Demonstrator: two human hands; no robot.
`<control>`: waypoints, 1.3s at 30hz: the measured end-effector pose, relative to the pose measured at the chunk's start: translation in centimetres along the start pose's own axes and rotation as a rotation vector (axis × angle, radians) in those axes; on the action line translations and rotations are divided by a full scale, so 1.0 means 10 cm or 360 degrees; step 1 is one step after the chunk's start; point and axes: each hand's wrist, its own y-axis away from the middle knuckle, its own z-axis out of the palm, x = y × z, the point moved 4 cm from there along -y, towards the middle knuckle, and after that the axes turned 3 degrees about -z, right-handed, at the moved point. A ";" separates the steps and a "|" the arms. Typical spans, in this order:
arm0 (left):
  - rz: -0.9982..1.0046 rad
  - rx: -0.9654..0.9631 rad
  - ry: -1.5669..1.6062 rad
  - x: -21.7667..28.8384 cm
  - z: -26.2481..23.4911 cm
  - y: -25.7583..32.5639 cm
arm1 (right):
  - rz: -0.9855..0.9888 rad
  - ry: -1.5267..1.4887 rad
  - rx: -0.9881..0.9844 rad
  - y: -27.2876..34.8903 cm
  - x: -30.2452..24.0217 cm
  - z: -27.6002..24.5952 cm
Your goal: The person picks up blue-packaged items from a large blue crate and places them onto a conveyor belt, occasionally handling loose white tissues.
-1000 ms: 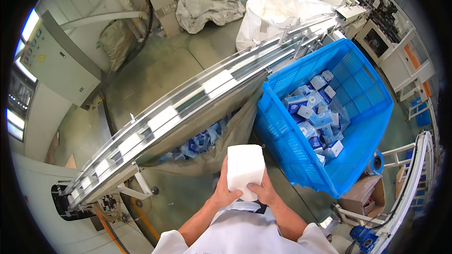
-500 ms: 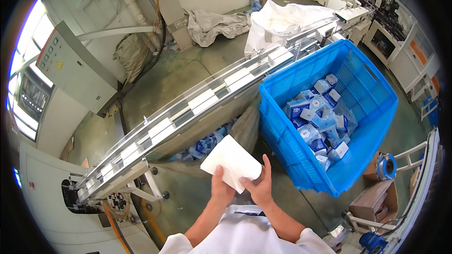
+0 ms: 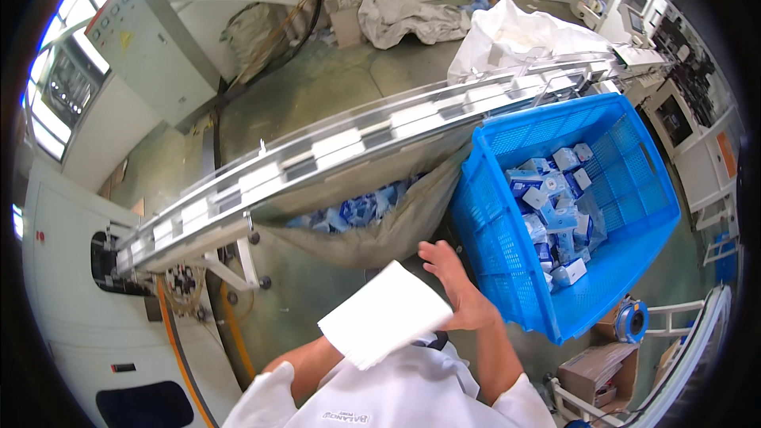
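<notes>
A stack of folded white tissue paper (image 3: 386, 315) is held up before my chest, its broad face upward. My left forearm (image 3: 311, 368) runs under the stack's left side, and the hand itself is hidden beneath it, apparently bearing it. My right hand (image 3: 464, 289) is at the stack's right edge, fingers spread and pointing away from me. The base of its thumb lies close to the paper, and I cannot tell whether they touch. Beyond the hands, a conveyor (image 3: 297, 170) carries a row of similar white stacks.
A large blue plastic crate (image 3: 507, 269) at the right contains several blue-and-white tissue packs (image 3: 563, 222). Below the conveyor hangs a cloth sling (image 3: 380, 246) with more packs inside. A grey electrical cabinet (image 3: 154, 47) stands far left, a white machine (image 3: 79, 333) near left. Cardboard boxes (image 3: 594, 368) sit lower right.
My left hand has gone out of sight under the tissue stack. The right thumb has come off its face and those fingers have spread. The view has shifted, moving the conveyor and crate within it.
</notes>
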 end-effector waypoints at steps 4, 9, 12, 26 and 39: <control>-0.0228 0.0014 0.0050 -0.32 -0.07 0.04 | 0.0122 -0.0352 -0.0456 -0.09 -0.08 0.25; -0.0174 0.0127 0.0048 -0.04 -0.20 -0.03 | 0.0400 -0.0359 0.0182 -0.12 0.08 0.05; -0.0081 0.0204 -0.0067 0.39 -0.34 -0.10 | 0.0355 0.0118 0.0656 -0.25 0.12 -0.16; 0.0285 -0.0222 -0.0284 2.27 -0.24 -0.31 | 0.0633 -0.0297 0.0770 -1.27 0.32 0.28; 0.0679 0.0088 -0.1847 3.20 -0.02 0.40 | 0.0490 0.0172 0.0766 -2.00 0.93 0.45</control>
